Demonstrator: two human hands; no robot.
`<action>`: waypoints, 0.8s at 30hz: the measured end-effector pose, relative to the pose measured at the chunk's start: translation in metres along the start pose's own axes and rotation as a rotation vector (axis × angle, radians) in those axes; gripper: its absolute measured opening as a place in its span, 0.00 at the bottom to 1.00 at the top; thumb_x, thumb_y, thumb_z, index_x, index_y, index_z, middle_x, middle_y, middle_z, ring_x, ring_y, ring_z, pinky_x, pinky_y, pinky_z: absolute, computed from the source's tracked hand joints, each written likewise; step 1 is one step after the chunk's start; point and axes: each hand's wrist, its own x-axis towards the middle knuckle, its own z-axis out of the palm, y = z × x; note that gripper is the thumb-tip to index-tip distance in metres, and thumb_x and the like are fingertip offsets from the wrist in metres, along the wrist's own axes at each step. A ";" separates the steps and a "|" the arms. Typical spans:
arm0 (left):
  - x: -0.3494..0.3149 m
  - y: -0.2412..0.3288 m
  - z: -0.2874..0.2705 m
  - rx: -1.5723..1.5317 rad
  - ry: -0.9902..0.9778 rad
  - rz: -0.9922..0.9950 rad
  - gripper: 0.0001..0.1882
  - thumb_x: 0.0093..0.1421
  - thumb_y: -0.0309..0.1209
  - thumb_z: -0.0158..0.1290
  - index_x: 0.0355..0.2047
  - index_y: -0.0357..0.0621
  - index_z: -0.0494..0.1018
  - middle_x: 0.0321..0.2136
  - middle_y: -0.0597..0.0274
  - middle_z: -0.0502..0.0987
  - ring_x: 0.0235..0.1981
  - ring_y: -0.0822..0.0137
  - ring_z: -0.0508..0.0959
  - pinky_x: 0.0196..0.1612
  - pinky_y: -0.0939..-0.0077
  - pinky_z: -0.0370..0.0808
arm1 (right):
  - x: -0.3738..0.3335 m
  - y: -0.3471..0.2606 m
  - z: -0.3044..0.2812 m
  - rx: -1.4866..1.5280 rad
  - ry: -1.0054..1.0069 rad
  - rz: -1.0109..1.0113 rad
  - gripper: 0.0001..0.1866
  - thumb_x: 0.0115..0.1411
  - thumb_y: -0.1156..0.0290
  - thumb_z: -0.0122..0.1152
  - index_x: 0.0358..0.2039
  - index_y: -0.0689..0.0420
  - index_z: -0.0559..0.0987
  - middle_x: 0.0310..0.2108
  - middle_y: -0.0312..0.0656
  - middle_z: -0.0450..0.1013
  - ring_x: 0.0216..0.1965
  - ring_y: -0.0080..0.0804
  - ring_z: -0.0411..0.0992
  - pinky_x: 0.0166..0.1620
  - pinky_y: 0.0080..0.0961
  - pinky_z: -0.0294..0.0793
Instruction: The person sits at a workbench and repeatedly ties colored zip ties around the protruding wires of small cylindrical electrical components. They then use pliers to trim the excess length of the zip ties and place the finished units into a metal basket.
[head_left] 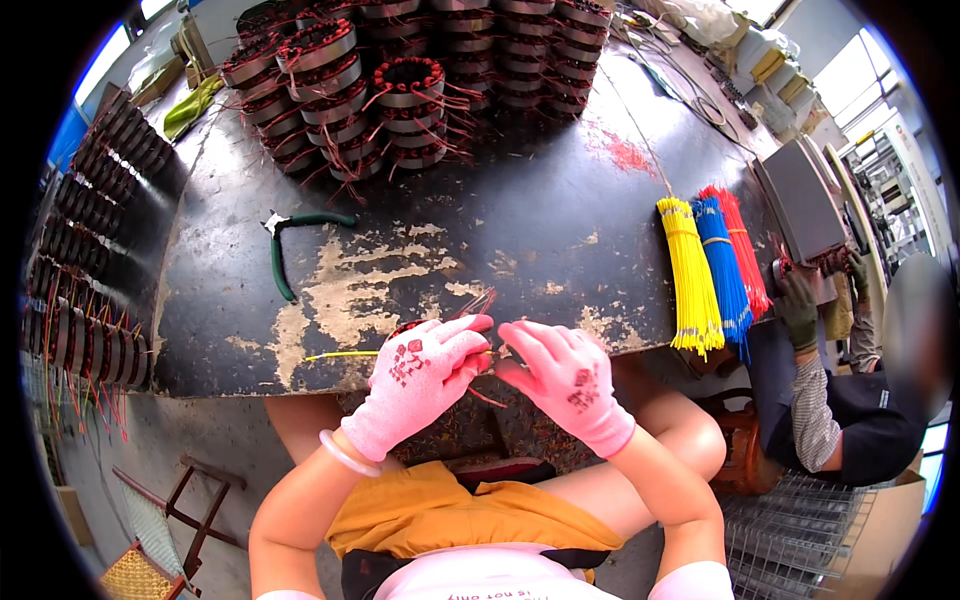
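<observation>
My left hand point(415, 375), in a pink work glove, is closed with its fingertips pinched together at the table's front edge. A yellow wire point(342, 355) passes under it and sticks out to the left. Thin red wires point(485, 300) rise just beyond the fingers, beside a mostly hidden dark red wound part. My right hand point(565, 375), also gloved in pink, meets the left with thumb and fingers pinched around wire ends. The exact point of grip is hidden. Green-handled cutters point(280, 250) lie spread on the table, away from both hands.
Stacks of wound stator rings point(410, 110) stand at the back; more rings point(90, 340) line the left. Yellow point(690, 270), blue point(722, 265) and red point(742, 245) wire bundles lie at right. A co-worker point(850, 390) with gloved hands sits there. A chair point(150, 540) stands lower left.
</observation>
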 end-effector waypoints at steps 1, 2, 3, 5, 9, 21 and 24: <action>0.000 -0.001 0.001 0.009 0.013 0.024 0.09 0.54 0.25 0.60 0.37 0.46 0.78 0.51 0.62 0.83 0.40 0.56 0.83 0.45 0.63 0.78 | -0.005 0.003 0.008 0.019 -0.029 0.022 0.20 0.53 0.64 0.75 0.45 0.54 0.81 0.39 0.38 0.80 0.37 0.35 0.80 0.40 0.31 0.79; 0.000 0.000 0.001 0.001 0.002 0.029 0.08 0.56 0.27 0.60 0.37 0.46 0.78 0.51 0.62 0.83 0.40 0.55 0.83 0.45 0.63 0.79 | -0.009 0.007 0.016 0.038 -0.057 0.044 0.18 0.56 0.65 0.73 0.45 0.55 0.81 0.38 0.38 0.81 0.35 0.32 0.80 0.39 0.29 0.79; -0.001 -0.001 0.001 -0.004 -0.003 0.031 0.07 0.58 0.28 0.59 0.38 0.47 0.79 0.50 0.62 0.82 0.40 0.55 0.83 0.44 0.62 0.79 | -0.004 0.001 0.010 0.475 -0.268 0.434 0.14 0.62 0.63 0.68 0.45 0.56 0.80 0.36 0.38 0.80 0.34 0.27 0.79 0.38 0.25 0.77; -0.002 -0.001 0.000 -0.014 -0.009 0.028 0.06 0.58 0.28 0.59 0.37 0.46 0.78 0.50 0.62 0.83 0.40 0.55 0.83 0.44 0.63 0.79 | -0.002 0.001 0.007 1.327 -0.514 1.058 0.12 0.72 0.62 0.56 0.42 0.58 0.79 0.30 0.35 0.78 0.30 0.18 0.75 0.32 0.17 0.72; -0.003 -0.002 0.001 -0.034 0.000 0.023 0.08 0.55 0.24 0.59 0.37 0.46 0.78 0.51 0.62 0.83 0.40 0.56 0.83 0.45 0.63 0.77 | -0.004 0.004 -0.003 1.374 -0.585 1.016 0.11 0.69 0.61 0.59 0.43 0.56 0.78 0.34 0.38 0.78 0.31 0.24 0.76 0.35 0.20 0.73; 0.001 -0.003 0.000 0.002 -0.010 0.060 0.06 0.58 0.28 0.59 0.37 0.47 0.78 0.51 0.63 0.82 0.40 0.56 0.83 0.43 0.62 0.79 | 0.008 0.007 0.009 1.484 -0.543 1.077 0.20 0.73 0.56 0.51 0.33 0.60 0.81 0.27 0.31 0.76 0.24 0.16 0.69 0.27 0.21 0.68; 0.000 -0.002 -0.001 -0.006 -0.019 0.054 0.07 0.57 0.26 0.59 0.37 0.46 0.78 0.51 0.63 0.82 0.39 0.56 0.83 0.44 0.63 0.78 | 0.001 0.011 0.013 1.459 -0.543 1.053 0.21 0.71 0.55 0.53 0.33 0.61 0.81 0.28 0.32 0.77 0.25 0.17 0.70 0.27 0.20 0.68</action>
